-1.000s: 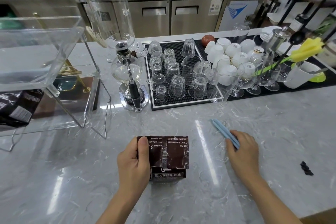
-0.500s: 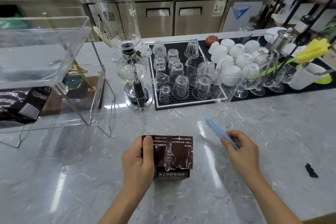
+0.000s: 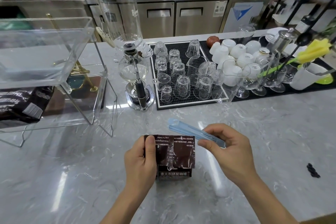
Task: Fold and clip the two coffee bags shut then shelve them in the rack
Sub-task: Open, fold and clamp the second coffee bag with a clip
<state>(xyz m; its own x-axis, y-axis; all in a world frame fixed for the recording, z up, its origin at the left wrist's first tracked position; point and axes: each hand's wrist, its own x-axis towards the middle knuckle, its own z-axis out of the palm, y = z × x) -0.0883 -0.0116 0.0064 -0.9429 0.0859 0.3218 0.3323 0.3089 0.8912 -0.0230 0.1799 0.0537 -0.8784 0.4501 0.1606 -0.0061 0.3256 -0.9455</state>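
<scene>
A dark brown coffee bag (image 3: 175, 152) stands on the marble counter in front of me, its top folded over. My left hand (image 3: 141, 162) grips the folded top at its left side, thumb on the front. My right hand (image 3: 226, 148) pinches a long pale blue sealing clip (image 3: 192, 132) and holds it in the air just above the bag's top right corner. A second dark coffee bag (image 3: 17, 104) lies on the lower level of the clear acrylic rack (image 3: 60, 71) at the left.
A glass siphon brewer (image 3: 133, 63) stands behind the bag. Black mats with upturned glasses (image 3: 181, 78) and white cups (image 3: 236, 52) fill the back right. A few dark coffee beans (image 3: 313, 170) lie on the counter at the right.
My right hand has lifted the blue clip off the counter and carried it left to the bag's top. My left hand has kept its hold on the fold.
</scene>
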